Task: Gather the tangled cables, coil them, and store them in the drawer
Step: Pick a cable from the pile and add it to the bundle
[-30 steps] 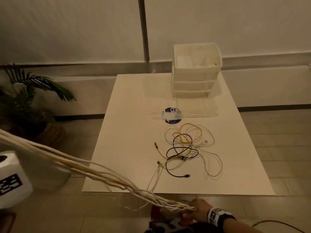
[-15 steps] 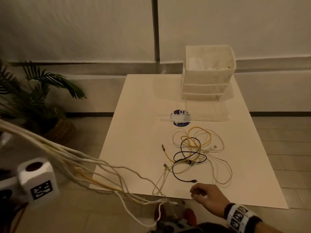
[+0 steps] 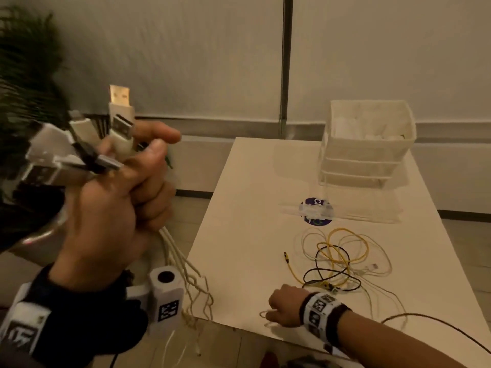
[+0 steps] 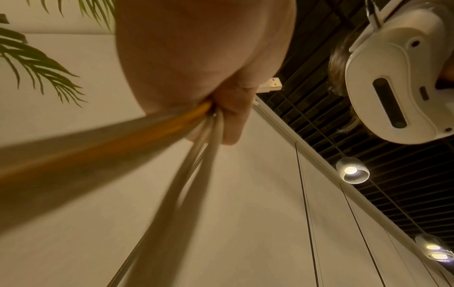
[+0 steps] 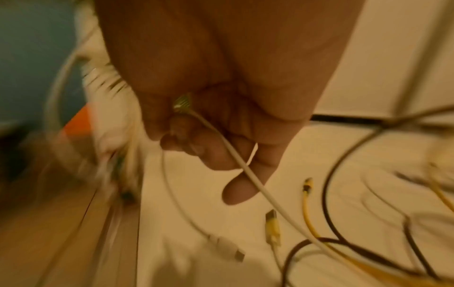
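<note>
My left hand [image 3: 127, 192] is raised close to the head camera and grips a bundle of cables [image 3: 183, 264], mostly white with one yellow, whose USB plugs [image 3: 121, 123] stick up above the fist. The cables hang down past the table's near-left corner. In the left wrist view the same bundle [image 4: 147, 147] runs out of the fist. My right hand [image 3: 285, 308] rests at the table's front edge, fingers curled round a white cable [image 5: 236, 155]. A tangle of yellow, black and white cables [image 3: 340, 258] lies on the table beyond it. The white drawer unit [image 3: 369, 144] stands at the back.
A round purple sticker under clear tape [image 3: 316, 211] lies between the drawers and the tangle. The white table [image 3: 252, 208] stands against a pale wall. A potted palm [image 3: 26, 62] is at the left. A thin dark cable [image 3: 451, 330] runs by my right forearm.
My left hand rose from out of view to right in front of the camera with the bundle's plug ends. My right hand let go of the bundle's far ends and took a white cable on the table.
</note>
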The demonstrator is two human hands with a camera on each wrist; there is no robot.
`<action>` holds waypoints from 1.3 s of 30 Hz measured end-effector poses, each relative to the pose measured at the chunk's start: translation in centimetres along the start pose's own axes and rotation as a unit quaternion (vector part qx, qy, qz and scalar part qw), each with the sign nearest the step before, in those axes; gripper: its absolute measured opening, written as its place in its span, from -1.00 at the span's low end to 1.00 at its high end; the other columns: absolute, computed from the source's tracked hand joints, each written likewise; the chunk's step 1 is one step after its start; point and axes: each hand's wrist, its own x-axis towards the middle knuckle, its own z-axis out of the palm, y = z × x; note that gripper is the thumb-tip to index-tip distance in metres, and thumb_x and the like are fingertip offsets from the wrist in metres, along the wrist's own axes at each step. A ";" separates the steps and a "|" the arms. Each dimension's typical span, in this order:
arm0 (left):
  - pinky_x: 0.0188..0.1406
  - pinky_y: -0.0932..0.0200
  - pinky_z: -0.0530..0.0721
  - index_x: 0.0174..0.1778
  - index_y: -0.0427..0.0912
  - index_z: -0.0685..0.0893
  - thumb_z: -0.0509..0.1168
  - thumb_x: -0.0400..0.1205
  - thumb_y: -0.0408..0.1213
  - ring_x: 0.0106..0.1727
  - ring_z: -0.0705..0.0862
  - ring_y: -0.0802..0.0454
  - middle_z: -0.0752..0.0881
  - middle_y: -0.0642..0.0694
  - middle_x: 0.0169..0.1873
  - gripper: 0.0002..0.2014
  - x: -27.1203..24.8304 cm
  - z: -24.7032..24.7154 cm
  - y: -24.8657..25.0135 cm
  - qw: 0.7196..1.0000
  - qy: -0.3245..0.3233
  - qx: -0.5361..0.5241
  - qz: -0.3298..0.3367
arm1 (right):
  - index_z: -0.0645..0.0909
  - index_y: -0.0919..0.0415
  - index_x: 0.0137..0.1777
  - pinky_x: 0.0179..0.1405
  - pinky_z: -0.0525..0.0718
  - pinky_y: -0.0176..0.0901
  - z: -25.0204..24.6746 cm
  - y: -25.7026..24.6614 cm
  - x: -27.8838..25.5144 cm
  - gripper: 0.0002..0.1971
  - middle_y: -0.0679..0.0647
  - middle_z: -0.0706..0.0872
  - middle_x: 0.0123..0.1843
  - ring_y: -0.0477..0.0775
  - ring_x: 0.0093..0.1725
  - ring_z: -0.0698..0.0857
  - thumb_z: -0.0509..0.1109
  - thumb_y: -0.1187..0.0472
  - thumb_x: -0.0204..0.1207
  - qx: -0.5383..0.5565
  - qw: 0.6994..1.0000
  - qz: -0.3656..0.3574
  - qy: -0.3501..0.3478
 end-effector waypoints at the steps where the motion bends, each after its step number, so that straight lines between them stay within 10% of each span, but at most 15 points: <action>1: -0.72 0.47 0.17 0.02 -0.06 0.63 0.11 0.72 -0.24 -0.72 0.14 0.24 0.23 0.10 -0.64 -0.82 0.0 0.5 -0.1 1.000 0.021 -0.004 -0.006 | 0.60 0.14 -0.15 -0.17 0.53 -0.13 -1.4 0.6 -1.2 -0.58 0.15 0.69 -0.09 0.13 -0.11 0.64 0.23 -0.23 0.58 0.103 0.995 0.006 0.013; 6: -0.72 0.40 0.10 -0.10 -0.15 0.69 0.09 0.72 -0.08 -0.70 0.14 0.21 0.23 0.07 -0.64 -0.68 1.2 1.2 -1.7 0.994 0.030 -0.087 -0.064 | 0.56 0.25 -0.40 -0.49 0.52 -0.20 -7.4 4.0 -6.4 -0.53 0.06 0.33 -0.62 -0.03 -0.66 0.34 0.27 -0.13 0.57 0.549 0.820 -0.033 0.158; 10: -0.66 0.33 0.03 -0.27 -0.23 0.72 0.10 0.69 -0.02 -0.67 0.11 0.15 0.19 0.00 -0.61 -0.56 3.1 2.9 -3.7 0.987 -0.009 -0.098 -0.130 | 0.61 0.50 0.13 -0.28 0.68 0.07 -10.9 5.2 -10.2 -0.52 0.23 0.51 -0.51 0.04 -0.64 0.36 0.51 0.05 0.46 0.700 0.660 -0.172 0.211; 13: -0.67 0.35 0.07 -0.22 -0.30 0.75 0.10 0.72 -0.02 -0.63 0.10 0.12 0.17 -0.05 -0.57 -0.52 4.2 4.8 -5.0 0.978 -0.053 -0.098 -0.175 | 0.52 -0.05 0.47 -0.38 0.71 0.05 -13.5 4.5 -13.5 -0.39 0.37 0.59 -0.30 0.06 -0.62 0.39 0.52 0.22 0.40 0.722 0.603 -0.271 0.202; 19: -0.65 0.34 0.08 0.20 -0.21 0.78 0.09 0.70 0.08 -0.56 0.05 0.12 0.14 -0.05 -0.50 -0.49 5.6 8.9 -6.1 0.955 -0.111 -0.138 -0.238 | 0.43 -0.32 0.49 -0.37 0.73 0.06 -16.7 0.3 -18.3 -0.44 0.43 0.62 -0.28 0.06 -0.64 0.36 0.28 0.31 0.64 0.582 0.712 -0.292 0.263; 26: -0.67 0.26 0.09 0.29 -0.14 0.73 0.38 0.62 0.00 -0.61 0.16 0.16 0.13 -0.11 -0.47 -0.60 6.9 11.2 -6.3 0.966 -0.131 -0.168 -0.149 | 0.54 -0.57 0.23 -0.41 0.58 -0.32 -17.7 -2.2 -20.1 -0.31 0.13 0.60 -0.58 0.03 -0.52 0.59 0.09 0.43 0.68 0.473 0.796 -0.176 0.333; 34: -0.59 0.15 0.15 -0.11 -0.17 0.79 0.55 0.41 -0.24 -0.63 0.33 0.12 0.63 0.11 -0.58 -0.81 7.3 13.5 -6.8 0.992 -0.092 0.028 -0.087 | 0.33 -0.60 0.39 -0.36 0.53 -0.02 -18.3 -1.1 -21.0 -0.33 -0.03 0.51 -0.57 -0.01 -0.54 0.45 0.13 0.33 0.60 0.166 0.878 -0.103 0.436; 39: -0.52 0.12 0.27 -0.33 -0.09 0.53 0.31 0.65 0.07 -0.53 0.28 0.06 0.38 -0.06 -0.55 -0.65 7.9 14.0 -7.9 0.999 -0.006 -0.001 -0.034 | 0.28 -0.40 0.53 -0.34 0.41 -0.15 -17.5 -0.4 -19.3 -0.51 -0.10 0.50 -0.50 -0.02 -0.46 0.43 0.08 0.09 0.66 0.101 0.882 -0.115 0.446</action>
